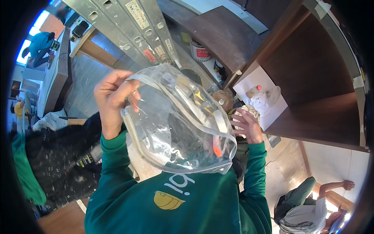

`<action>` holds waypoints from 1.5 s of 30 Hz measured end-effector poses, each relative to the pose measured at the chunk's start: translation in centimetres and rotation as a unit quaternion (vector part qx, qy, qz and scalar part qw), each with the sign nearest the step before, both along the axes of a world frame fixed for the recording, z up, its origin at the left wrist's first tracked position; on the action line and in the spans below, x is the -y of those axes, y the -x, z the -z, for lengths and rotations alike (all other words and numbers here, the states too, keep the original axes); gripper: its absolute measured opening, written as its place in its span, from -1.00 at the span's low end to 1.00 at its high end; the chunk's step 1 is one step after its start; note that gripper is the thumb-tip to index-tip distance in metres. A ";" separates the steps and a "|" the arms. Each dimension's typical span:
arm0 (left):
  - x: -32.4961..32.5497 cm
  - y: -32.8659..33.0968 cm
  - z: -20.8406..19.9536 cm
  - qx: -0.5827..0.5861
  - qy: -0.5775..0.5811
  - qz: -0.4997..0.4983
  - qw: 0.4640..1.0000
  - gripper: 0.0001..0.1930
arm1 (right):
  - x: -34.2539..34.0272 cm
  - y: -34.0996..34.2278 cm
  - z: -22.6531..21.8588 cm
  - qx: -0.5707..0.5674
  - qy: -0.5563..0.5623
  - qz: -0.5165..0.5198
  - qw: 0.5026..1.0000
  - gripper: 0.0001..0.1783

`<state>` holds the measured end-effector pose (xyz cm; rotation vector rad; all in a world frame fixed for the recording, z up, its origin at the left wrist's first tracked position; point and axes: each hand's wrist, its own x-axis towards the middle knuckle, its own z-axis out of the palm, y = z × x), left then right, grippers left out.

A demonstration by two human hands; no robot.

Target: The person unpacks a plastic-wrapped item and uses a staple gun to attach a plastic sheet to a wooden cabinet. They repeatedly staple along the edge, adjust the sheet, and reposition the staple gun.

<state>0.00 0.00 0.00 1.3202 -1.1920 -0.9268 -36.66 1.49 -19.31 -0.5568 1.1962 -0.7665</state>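
My left hand (117, 91) pinches the upper left corner of a clear plastic zip bag (171, 140) with a white zipper edge. The bag hangs wide in front of my chest. Seen through it are a yellow and black tool (199, 95), a pale handle-like piece (220, 121) and an orange-tipped piece (217, 151); whether all lie inside I cannot tell. To the right of the bag, my right hand (249, 126) has its fingers over a cream, knobbly-textured bundle (251, 112), gripping it. The bundle's far side is partly hidden.
A metal ladder (136, 27) leans ahead. A dark wooden cabinet (311, 78) stands right, with a white board (249, 82) holding a red-capped bottle (258, 89) and crumpled plastic. A paint bucket (201, 52) sits beyond. Co-workers (39, 46) are far left and a person (307, 210) lower right.
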 end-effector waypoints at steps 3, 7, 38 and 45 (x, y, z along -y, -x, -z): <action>0.6 1.7 -0.2 -0.022 0.010 0.008 1.000 -0.89 | -0.8 0.9 -4.6 -0.126 0.157 0.052 0.978 -0.46; 0.1 2.5 -1.1 -0.004 -0.015 -0.015 1.000 -0.90 | -5.3 -1.6 -14.5 -0.009 0.355 -0.074 0.932 -0.44; -1.0 4.2 -0.7 0.090 0.003 0.098 0.991 -0.83 | 1.9 -13.7 -5.6 -0.331 0.409 -0.425 0.737 -0.36; -0.8 3.9 0.2 0.087 -0.026 0.126 0.988 -0.82 | -1.4 -11.8 -3.7 -0.239 0.436 -0.400 0.770 -0.31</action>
